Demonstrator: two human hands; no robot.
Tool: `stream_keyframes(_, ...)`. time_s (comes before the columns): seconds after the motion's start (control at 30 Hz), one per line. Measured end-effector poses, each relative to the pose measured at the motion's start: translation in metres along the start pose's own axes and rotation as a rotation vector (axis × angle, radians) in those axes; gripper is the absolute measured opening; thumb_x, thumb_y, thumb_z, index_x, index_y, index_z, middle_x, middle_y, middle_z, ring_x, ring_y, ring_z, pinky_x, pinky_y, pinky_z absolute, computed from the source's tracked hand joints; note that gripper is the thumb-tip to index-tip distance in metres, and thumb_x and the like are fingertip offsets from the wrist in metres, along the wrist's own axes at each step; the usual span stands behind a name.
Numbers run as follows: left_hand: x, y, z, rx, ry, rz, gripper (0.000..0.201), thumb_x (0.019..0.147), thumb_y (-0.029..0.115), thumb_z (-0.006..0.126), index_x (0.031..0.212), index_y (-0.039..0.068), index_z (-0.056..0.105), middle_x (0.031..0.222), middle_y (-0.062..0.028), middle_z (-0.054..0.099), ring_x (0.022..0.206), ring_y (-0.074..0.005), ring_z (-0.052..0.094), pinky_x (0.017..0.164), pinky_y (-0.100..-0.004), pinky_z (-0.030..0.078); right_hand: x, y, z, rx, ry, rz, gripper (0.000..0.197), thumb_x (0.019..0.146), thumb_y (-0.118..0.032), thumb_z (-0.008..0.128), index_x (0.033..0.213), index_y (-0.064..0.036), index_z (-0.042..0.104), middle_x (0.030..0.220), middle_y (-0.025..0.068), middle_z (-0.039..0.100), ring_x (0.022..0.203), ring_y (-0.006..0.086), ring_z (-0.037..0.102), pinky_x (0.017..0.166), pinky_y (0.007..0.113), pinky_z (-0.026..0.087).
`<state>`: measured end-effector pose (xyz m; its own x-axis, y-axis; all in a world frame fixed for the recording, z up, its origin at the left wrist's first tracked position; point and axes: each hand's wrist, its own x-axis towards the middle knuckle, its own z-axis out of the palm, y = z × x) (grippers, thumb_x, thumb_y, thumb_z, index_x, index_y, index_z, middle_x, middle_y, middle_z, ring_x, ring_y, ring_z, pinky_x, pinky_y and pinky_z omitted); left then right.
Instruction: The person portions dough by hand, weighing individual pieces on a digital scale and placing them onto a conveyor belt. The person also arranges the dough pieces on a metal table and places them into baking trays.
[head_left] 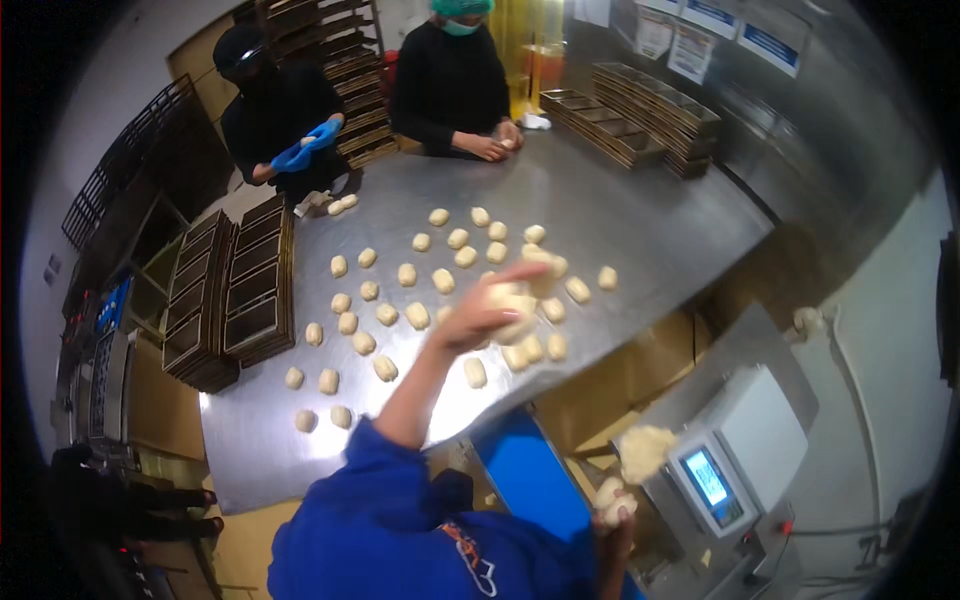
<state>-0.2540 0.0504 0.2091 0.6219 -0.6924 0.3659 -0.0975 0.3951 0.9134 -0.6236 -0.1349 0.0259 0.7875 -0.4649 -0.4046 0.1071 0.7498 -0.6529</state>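
Note:
My left hand [472, 322] reaches over the steel table [640, 230], its fingers and thumb curled round a pale dough piece [514, 312]; motion smears it slightly. Below and around it, many small dough pieces [443, 281] lie spread in loose rows. At the lower right my right hand [622, 522] is closed on another dough piece [608, 496], partly hidden by its fingers. Close to that hand, a larger dough lump [645, 453] rests beside a white digital scale [750, 445] with a lit display.
Stacked metal baking pans stand at the table's left [257, 290] and far right [640, 115]. Across the table, one co-worker in blue gloves [308, 148] and another with bare hands [492, 146] handle dough. A blue bin [530, 475] sits below the near edge.

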Motion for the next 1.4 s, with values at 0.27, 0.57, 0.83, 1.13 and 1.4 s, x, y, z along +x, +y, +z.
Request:
stream_keyframes(0.27, -0.027, 0.047, -0.306, 0.264, 0.564, -0.162, 0.075, 0.065, 0.022, 0.075, 0.132, 0.004, 0.046, 0.128, -0.0100, 0.049, 0.108, -0.0192, 0.052, 0.090, -0.0279, 0.044, 0.300, -0.084, 0.228, -0.530, -0.181, -0.529, 0.043, 0.084, -0.023, 0.062, 0.120, -0.0037, 0.051, 0.109, 0.0058, 0.057, 0.082, 0.0142, 0.057, 0.065, 0.025, 0.048)
stream_keyframes(0.57, -0.020, -0.068, -0.496, 0.787, 0.572, -0.724, 0.077, 0.068, 0.028, 0.075, 0.133, 0.004, 0.041, 0.113, -0.0217, 0.057, 0.097, -0.0292, 0.060, 0.072, -0.0357, 0.054, 0.488, -0.059, 0.342, -1.123, -0.038, -0.399, 0.042, 0.083, -0.031, 0.063, 0.114, -0.0033, 0.058, 0.095, 0.0044, 0.062, 0.086, 0.0142, 0.058, 0.075, 0.028, 0.045)
stream_keyframes(0.83, 0.038, -0.112, -0.489, 1.014, 0.509, -0.732, 0.051, 0.073, 0.026, 0.071, 0.114, 0.000, 0.056, 0.094, -0.0253, 0.063, 0.087, -0.0345, 0.063, 0.075, -0.0379, 0.052, 0.563, -0.002, 0.372, -2.339, 0.099, -0.191, 0.060, 0.077, -0.031, 0.069, 0.123, 0.0017, 0.048, 0.110, 0.0148, 0.059, 0.100, 0.0226, 0.057, 0.085, 0.034, 0.045)
stream_keyframes(1.13, 0.068, -0.128, -0.477, 1.609, 0.495, -0.338, 0.024, 0.077, 0.011, 0.059, 0.100, 0.002, 0.058, 0.081, -0.0235, 0.063, 0.079, -0.0388, 0.062, 0.071, -0.0480, 0.048, 0.512, -0.009, 0.442, -1.518, -0.027, -0.941, 0.068, 0.081, -0.026, 0.067, 0.136, -0.0041, 0.034, 0.137, 0.0236, 0.034, 0.126, 0.0338, 0.037, 0.103, 0.040, 0.033)
stream_keyframes(1.4, 0.200, -0.142, -0.419, 1.237, 0.644, 0.193, 0.052, 0.081, 0.035, 0.065, 0.115, -0.001, 0.052, 0.123, -0.0317, 0.046, 0.118, -0.0378, 0.046, 0.099, -0.0437, 0.031, 0.228, 0.056, 0.305, -1.451, -0.300, -0.862, 0.036, 0.081, -0.008, 0.061, 0.115, -0.0046, 0.052, 0.114, 0.0169, 0.052, 0.112, 0.0336, 0.049, 0.097, 0.041, 0.038)
